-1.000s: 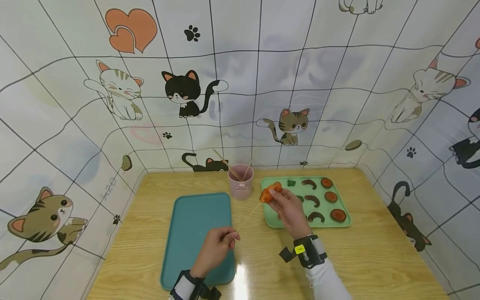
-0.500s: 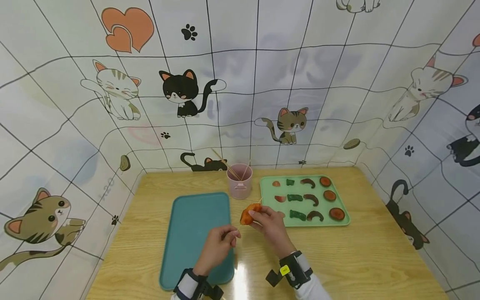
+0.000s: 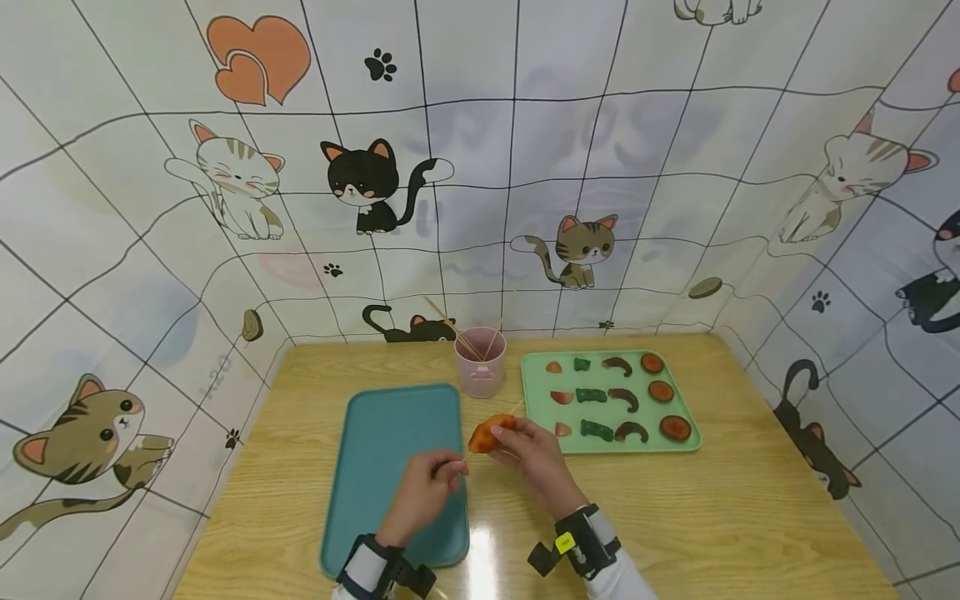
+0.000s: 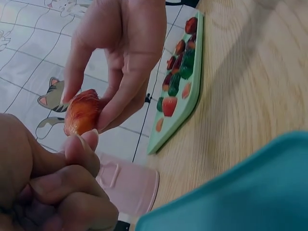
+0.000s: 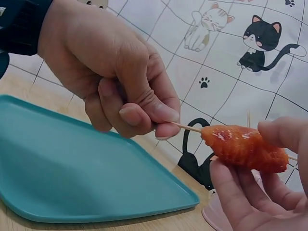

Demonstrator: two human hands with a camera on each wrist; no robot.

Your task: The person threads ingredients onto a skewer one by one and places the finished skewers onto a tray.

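An orange glazed chicken wing [image 5: 243, 148] is threaded on a thin wooden skewer [image 5: 187, 127]; in the right wrist view the stick shows at both ends of the meat. My left hand [image 3: 422, 496] pinches the skewer's near end between thumb and forefinger, above the teal tray [image 3: 401, 425]. Thumb and fingers of my right hand [image 3: 542, 467] grip the wing from the right, close to the left hand. In the left wrist view, the left fingertips cover most of the stick, and the wing [image 4: 83, 113] sits just beyond them.
A light green tray [image 3: 536, 383] at the right carries rows of green pieces [image 3: 591, 395], brown curved pieces [image 3: 624, 400], round reddish slices [image 3: 661, 392] and small pink pieces [image 3: 561, 397]. Behind stands a pink cup [image 3: 482, 379] with several skewers. A cat-patterned curtain surrounds the wooden table [image 3: 750, 517].
My right hand has come left and nearer, away from the green tray, and the wing has slid down the skewer toward my left hand. Finally, the left hand has shifted slightly left.
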